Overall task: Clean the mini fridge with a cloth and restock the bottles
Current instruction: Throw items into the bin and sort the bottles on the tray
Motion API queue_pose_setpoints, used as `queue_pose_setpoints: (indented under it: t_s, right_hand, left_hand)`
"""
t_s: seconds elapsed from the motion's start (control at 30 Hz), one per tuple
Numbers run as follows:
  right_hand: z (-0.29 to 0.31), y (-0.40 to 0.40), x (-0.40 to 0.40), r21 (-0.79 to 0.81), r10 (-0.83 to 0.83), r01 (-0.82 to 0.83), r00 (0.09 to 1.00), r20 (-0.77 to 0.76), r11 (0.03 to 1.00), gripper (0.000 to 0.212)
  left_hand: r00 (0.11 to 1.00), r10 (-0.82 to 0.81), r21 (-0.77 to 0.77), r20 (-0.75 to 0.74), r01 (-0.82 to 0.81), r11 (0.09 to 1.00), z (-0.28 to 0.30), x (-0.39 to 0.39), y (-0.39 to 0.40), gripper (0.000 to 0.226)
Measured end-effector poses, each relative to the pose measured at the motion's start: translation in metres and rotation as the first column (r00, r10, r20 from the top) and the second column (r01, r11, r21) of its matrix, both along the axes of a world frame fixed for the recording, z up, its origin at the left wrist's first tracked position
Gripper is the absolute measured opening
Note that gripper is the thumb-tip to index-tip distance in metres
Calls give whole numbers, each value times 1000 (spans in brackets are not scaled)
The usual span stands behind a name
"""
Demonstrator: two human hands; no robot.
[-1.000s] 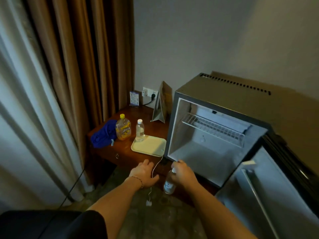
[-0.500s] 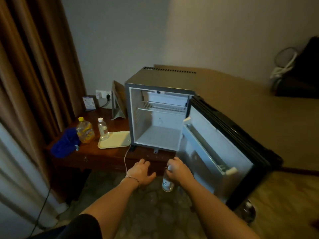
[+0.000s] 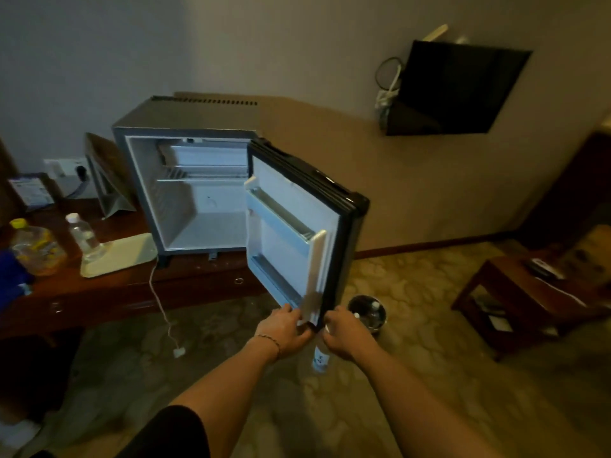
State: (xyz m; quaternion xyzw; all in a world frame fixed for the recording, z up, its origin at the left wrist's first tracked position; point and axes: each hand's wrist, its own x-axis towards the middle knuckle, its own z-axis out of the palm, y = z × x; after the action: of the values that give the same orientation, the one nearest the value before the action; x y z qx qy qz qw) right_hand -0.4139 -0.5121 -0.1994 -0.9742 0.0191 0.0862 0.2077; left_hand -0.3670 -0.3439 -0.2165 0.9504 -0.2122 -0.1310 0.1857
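Observation:
The mini fridge [image 3: 185, 193] stands open on the wooden desk [image 3: 109, 292], its inside bare apart from a wire shelf. Its door [image 3: 297, 233] swings out toward me. My left hand [image 3: 284, 328] holds the door's lower corner, thumb on top. My right hand [image 3: 347, 332] grips a clear water bottle [image 3: 320, 358] by its top, just right of the door's edge. On the desk, another water bottle [image 3: 84, 236] stands on a cream tray [image 3: 122, 256], beside a yellow-capped bottle [image 3: 36, 246] and a blue cloth [image 3: 10, 279].
A round bin [image 3: 367, 312] holding bottles sits on the patterned floor right of the door. A white cable [image 3: 162, 309] hangs off the desk. A low wooden side table [image 3: 529, 299] stands at the right, and a wall-mounted TV [image 3: 459, 87] hangs above.
My view has swung right and the door now reaches my hands. My left hand has gone from hanging free to holding the door's lower corner. The right hand still carries the bottle.

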Motion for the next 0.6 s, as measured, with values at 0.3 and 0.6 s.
queue_pose_setpoints:
  t_s: [0.3, 0.6]
  right_hand:
    - [-6, -166, -36, -30, -135, 133, 990, -52, 991, 33]
    - [-5, -310, -27, -71, -161, 157, 985, -55, 985, 27]
  left_hand:
    - [986, -160, 28, -51, 162, 986, 8, -18, -165, 40]
    - [998, -43, 18, -50, 44, 999, -12, 12, -275, 53]
